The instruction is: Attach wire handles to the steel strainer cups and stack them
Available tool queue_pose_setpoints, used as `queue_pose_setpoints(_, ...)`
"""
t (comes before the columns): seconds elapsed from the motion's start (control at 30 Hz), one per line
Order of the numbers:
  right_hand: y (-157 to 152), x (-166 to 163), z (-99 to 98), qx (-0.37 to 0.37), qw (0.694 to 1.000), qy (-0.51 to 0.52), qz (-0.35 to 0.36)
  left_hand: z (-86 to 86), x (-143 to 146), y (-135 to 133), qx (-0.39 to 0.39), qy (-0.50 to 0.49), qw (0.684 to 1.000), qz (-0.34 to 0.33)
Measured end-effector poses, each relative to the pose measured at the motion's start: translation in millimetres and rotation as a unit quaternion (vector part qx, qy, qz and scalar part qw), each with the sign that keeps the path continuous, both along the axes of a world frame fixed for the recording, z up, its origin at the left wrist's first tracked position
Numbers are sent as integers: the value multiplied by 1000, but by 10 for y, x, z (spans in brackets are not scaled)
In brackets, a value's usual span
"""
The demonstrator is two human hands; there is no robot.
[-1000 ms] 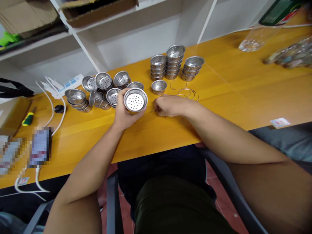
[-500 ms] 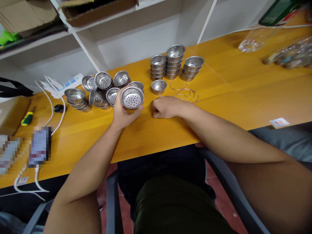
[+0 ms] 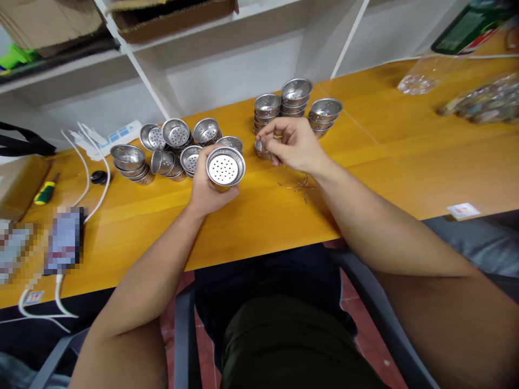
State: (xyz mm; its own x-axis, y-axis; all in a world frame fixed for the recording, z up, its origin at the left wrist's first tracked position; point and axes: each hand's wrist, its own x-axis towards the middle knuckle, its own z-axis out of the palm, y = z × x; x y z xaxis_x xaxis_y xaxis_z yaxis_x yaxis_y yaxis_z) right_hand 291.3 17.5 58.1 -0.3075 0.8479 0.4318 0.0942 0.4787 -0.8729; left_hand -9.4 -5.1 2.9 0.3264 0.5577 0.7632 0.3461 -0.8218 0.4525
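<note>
My left hand (image 3: pixel 205 189) is closed around a small perforated metal cup (image 3: pixel 225 168), tilted so its holed bottom faces me, held above the front of the table. Fingers bent and pinched, my right hand (image 3: pixel 291 141) hovers to the right of it; whatever lies between the fingertips is too small to make out. Behind those fingers, a single metal cup (image 3: pixel 261 151) is partly hidden. Several thin bent wires (image 3: pixel 300 186) lie on the table below my right wrist. Beyond the left hand stand several more perforated cups (image 3: pixel 177 133), some stacked, some tipped over.
Stacks of cups (image 3: pixel 297 93) stand at the back, before the white shelf (image 3: pixel 227 59). On the left are a phone (image 3: pixel 65 240) with white cables, a screwdriver (image 3: pixel 45 192) and a power strip (image 3: pixel 119 138). A plastic bottle (image 3: pixel 421 78) lies at the far right.
My right hand has lifted from the table and moved up and right, its fist loosening into a pinch. Wires that the forearm covered now show. My left hand keeps the cup, moved slightly right.
</note>
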Motion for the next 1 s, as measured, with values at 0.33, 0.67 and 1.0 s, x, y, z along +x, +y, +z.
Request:
queue_pose_setpoints(0.33, -332, -280, 32, 62, 997, -39, -6, -42, 133, -113, -67, 15, 996, -56)
queue_pose_setpoints(0.67, -333, -312, -6, 87, 990, -102, -47, -21, 206, -158, -68, 30, 997, -18)
queue_pose_setpoints(1.0, -321, -384, -87, 70, 994, -65, -53, -18, 243, -189, -74, 42, 996, 10)
